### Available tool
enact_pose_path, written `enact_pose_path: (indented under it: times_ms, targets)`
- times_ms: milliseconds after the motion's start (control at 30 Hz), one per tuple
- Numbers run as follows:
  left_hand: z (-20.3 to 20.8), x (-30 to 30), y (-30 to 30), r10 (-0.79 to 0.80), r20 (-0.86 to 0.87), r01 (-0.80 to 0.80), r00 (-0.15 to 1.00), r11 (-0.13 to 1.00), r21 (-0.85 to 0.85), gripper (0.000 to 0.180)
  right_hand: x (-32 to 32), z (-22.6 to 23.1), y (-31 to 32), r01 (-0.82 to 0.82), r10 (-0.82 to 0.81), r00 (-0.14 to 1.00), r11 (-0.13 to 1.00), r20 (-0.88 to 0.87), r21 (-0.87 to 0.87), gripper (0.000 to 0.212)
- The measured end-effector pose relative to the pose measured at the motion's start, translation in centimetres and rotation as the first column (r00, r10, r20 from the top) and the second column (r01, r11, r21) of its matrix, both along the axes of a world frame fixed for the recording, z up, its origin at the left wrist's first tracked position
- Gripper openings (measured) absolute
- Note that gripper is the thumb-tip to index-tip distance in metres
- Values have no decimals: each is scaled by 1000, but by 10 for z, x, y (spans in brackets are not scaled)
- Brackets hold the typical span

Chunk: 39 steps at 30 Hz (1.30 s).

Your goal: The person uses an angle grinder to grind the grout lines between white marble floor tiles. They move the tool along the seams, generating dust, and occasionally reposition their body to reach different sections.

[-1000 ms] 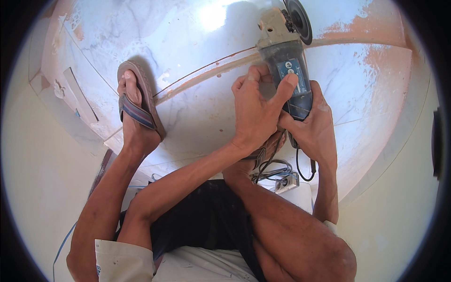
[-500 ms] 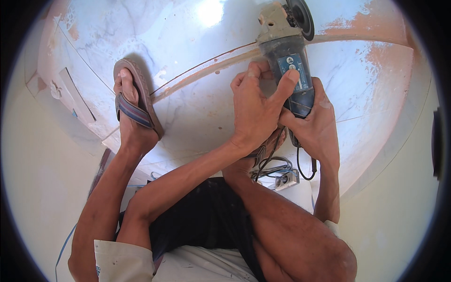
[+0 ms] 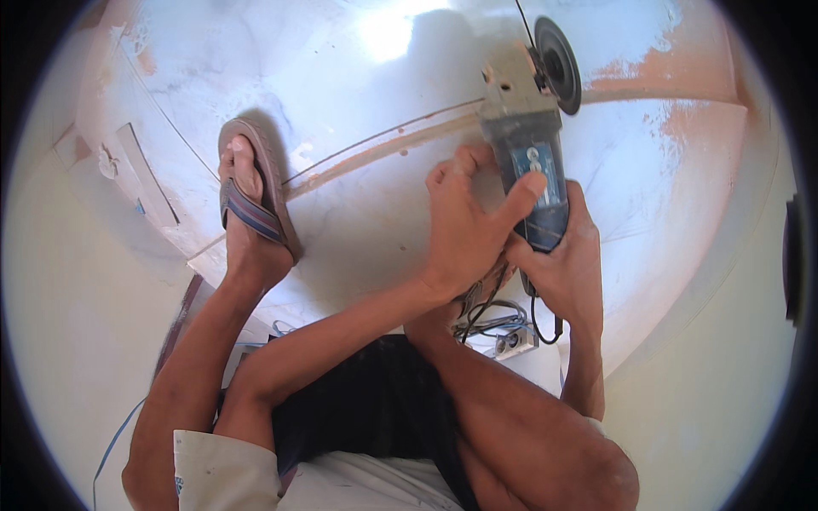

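A dusty blue-grey angle grinder (image 3: 528, 162) lies along a cut line (image 3: 383, 145) in a white marble slab (image 3: 358, 230), its dark disc (image 3: 558, 64) pointing away from me. My left hand (image 3: 473, 226) wraps over the grinder body from the left, thumb across the blue casing. My right hand (image 3: 562, 264) grips the rear handle from below. The grinder's black cord (image 3: 537, 315) drops from the handle toward my knee.
My left foot in a striped flip-flop (image 3: 256, 196) stands on the slab beside the cut. A cluster of cables and a socket block (image 3: 511, 336) lies by my right knee. Reddish dust patches (image 3: 682, 77) mark the slab's far right. Stone offcuts (image 3: 128, 170) lie at the left edge.
The grinder and both hands have crept slightly forward along the cut line. The foot has stayed in place.
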State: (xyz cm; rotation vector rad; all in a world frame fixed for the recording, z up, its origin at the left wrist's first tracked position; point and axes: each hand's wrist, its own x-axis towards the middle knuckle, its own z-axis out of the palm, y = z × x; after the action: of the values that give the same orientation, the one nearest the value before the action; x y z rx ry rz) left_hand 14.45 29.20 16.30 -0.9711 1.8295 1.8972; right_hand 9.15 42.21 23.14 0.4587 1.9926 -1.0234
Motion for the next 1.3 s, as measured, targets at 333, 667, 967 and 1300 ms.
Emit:
enact_pose_path:
  times_ms: [333, 667, 967, 1300]
  targets:
    - [12, 3, 4, -67, 13, 67, 998, 997, -37, 53, 11, 6, 5, 23, -23, 1000, 999, 5, 35, 58]
    - [5, -3, 4, 13, 31, -14, 999, 1000, 22, 52, 1, 1, 5, -25, 25, 1000, 999, 4, 43, 63]
    - [-8, -7, 8, 190, -119, -180, 974, 979, 91, 56, -5, -1, 2, -8, 8, 1000, 1000, 7, 13, 62]
    - [-3, -8, 9, 244, 12, -239, 970, 935, 261, 62, -5, -2, 2, -50, 50, 999, 998, -11, 48, 61]
